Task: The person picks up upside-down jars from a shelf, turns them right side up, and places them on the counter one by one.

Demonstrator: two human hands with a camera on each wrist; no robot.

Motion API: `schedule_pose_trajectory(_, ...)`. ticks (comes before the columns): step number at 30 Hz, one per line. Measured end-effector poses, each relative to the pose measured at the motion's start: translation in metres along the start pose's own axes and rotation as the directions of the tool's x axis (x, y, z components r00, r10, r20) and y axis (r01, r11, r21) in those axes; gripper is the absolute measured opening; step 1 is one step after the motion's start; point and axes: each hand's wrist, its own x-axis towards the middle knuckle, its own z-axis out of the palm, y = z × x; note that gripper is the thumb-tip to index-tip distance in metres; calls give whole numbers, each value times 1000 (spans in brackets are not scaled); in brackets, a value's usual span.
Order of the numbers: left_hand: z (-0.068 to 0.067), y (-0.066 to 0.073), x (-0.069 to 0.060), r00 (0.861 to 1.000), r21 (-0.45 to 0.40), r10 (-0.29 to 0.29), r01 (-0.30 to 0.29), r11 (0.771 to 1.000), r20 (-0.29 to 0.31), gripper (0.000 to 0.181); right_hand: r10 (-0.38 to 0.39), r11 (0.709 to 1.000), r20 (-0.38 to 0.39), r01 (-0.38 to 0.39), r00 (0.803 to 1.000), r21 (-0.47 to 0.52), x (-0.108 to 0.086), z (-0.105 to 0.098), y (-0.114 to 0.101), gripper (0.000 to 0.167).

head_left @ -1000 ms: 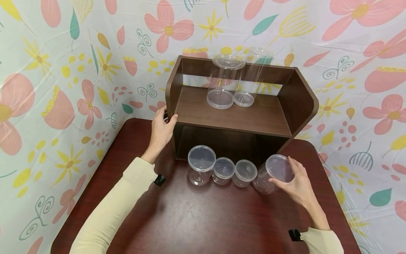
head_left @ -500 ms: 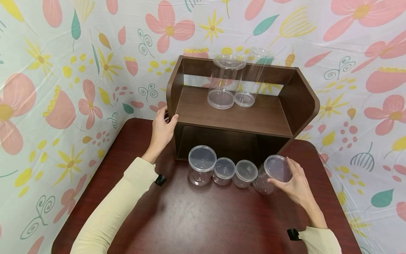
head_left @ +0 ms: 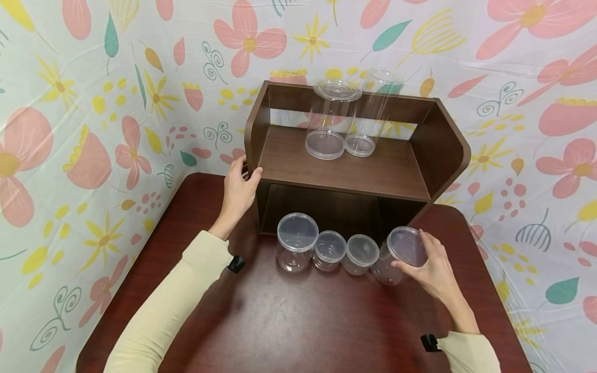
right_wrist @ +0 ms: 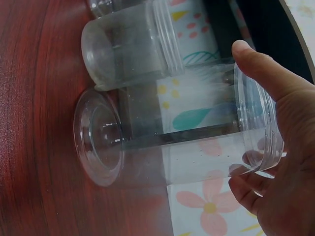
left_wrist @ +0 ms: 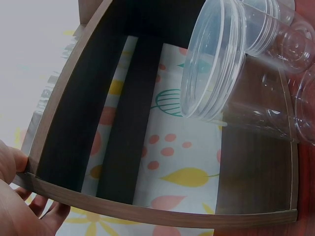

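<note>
A brown two-tier shelf (head_left: 340, 163) stands at the back of the table. My left hand (head_left: 239, 194) grips its left side panel, thumb at the front edge; the left wrist view shows the same hand (left_wrist: 29, 196) around the panel's edge (left_wrist: 147, 214). My right hand (head_left: 436, 267) holds a tall clear jar (head_left: 389, 267) by its lid, the rightmost of the jars in front of the shelf. In the right wrist view, thumb and fingers of the hand (right_wrist: 290, 147) lie around that jar's lid end (right_wrist: 258, 123), and its base is at the tabletop.
Left of the held jar stand two small lidded jars (head_left: 359, 256) (head_left: 328, 251) and a larger one (head_left: 297, 233), in a row. Two tall clear canisters (head_left: 325, 145) (head_left: 359, 146) stand on the upper tier. Flowered cloth (head_left: 163, 93) hangs behind and beside the red-brown table (head_left: 289, 321).
My right hand and the top of the jar it holds have shifted slightly left, towards the neighbouring small jar. The left hand keeps its grip on the shelf.
</note>
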Motion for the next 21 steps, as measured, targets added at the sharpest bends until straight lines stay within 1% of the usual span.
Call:
schedule_pose_trajectory(3, -1, 0, 0, 1000, 0, -2, 2, 1000, -4, 45, 0, 1000, 0, 0, 1000, 9, 0, 0, 0, 114)
schedule_pose_trajectory(5, -1, 0, -1, 1000, -3, 0, 0, 1000, -3, 45, 19, 1000, 2, -19, 1000, 14, 0, -1, -1, 113)
schedule_pose_trajectory(9, -1, -1, -1, 1000, -6, 3, -3, 1000, -2, 45, 65, 998, -19, -65, 998, 17, 1, -10, -8, 103)
schedule_pose_trajectory(11, 0, -1, -1, 1000, -5, 5, -5, 1000, -2, 46, 80, 997, -54, -79, 995, 17, 3, -17, -14, 96)
schedule_pose_trajectory(13, -1, -1, -1, 1000, -7, 6, -6, 1000, -5, 46, 90, 996, -106, -88, 990, 18, 6, -23, -22, 90)
schedule_pose_trajectory(16, -1, -1, -1, 1000, -8, 4, -4, 1000, -4, 46, 97, 995, -195, -89, 976, 49, 12, -33, -35, 80)
schedule_pose_trajectory(18, -1, -1, 0, 1000, -8, 5, -5, 1000, -2, 47, 89, 994, -244, -73, 966, 76, 17, -40, -45, 76)
schedule_pose_trajectory(21, -1, 0, -1, 1000, -7, 3, -3, 1000, 4, 47, 59, 992, -307, -22, 950, 123, 26, -51, -60, 70)
